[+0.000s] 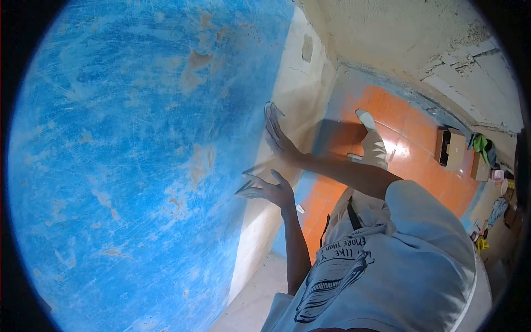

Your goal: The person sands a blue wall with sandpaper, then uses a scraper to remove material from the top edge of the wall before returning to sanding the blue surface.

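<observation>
A blue painted wall (138, 138) with scuffs and worn pale patches fills the left side of the view. A cream band (282, 83) borders it. My left hand (268, 191) is open, its fingers spread and its thumb apart, with the fingertips at the edge of the blue. Further up, my right hand (279, 135) is open too, the fingers stretched along the border between blue and cream and partly blurred. Neither hand holds anything. Both arms reach out from my light printed T-shirt (387, 276).
Orange floor tiles (409, 124) lie beside the wall, with my light trousers and feet over them. A cardboard box (455, 149) stands at the right, near a green cloth (482, 146) and assorted small items. A rough plaster wall (398, 33) runs along the top.
</observation>
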`<move>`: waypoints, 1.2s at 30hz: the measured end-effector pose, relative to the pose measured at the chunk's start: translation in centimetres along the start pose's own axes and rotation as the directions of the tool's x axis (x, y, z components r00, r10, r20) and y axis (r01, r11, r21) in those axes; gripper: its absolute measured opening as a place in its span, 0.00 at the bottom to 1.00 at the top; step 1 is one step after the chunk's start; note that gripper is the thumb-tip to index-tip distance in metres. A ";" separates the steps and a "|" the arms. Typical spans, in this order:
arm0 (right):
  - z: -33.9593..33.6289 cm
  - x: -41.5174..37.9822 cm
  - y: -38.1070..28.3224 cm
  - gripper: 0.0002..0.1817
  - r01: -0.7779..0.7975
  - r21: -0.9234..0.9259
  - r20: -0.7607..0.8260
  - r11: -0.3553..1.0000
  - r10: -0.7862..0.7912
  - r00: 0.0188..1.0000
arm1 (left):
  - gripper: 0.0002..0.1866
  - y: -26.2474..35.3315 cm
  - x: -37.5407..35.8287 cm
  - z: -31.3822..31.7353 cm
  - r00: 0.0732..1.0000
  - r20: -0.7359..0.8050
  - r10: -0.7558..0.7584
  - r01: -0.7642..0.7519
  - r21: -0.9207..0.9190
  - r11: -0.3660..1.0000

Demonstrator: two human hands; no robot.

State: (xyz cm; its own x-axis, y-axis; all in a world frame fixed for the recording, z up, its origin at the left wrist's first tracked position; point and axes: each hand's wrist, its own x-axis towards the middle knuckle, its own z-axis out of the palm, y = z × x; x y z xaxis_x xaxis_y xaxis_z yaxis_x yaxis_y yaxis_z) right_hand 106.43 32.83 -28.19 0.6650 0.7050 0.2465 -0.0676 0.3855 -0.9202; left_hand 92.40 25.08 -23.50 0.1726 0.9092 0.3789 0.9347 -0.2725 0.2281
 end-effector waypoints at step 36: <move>2.7 -4.9 0.0 0.33 0.097 -0.368 0.092 0.925 -0.067 0.993 | 0.47 -3.5 -2.0 -1.2 0.991 0.130 -0.018 0.010 0.061 0.998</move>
State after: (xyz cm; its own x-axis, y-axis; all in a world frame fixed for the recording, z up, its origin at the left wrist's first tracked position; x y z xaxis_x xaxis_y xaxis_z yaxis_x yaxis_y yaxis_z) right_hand 101.13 30.97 -28.60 0.5964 0.7294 0.3351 0.2757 0.2059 -0.9389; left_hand 88.37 23.79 -23.97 0.1943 0.9473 0.2547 0.9538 -0.2432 0.1767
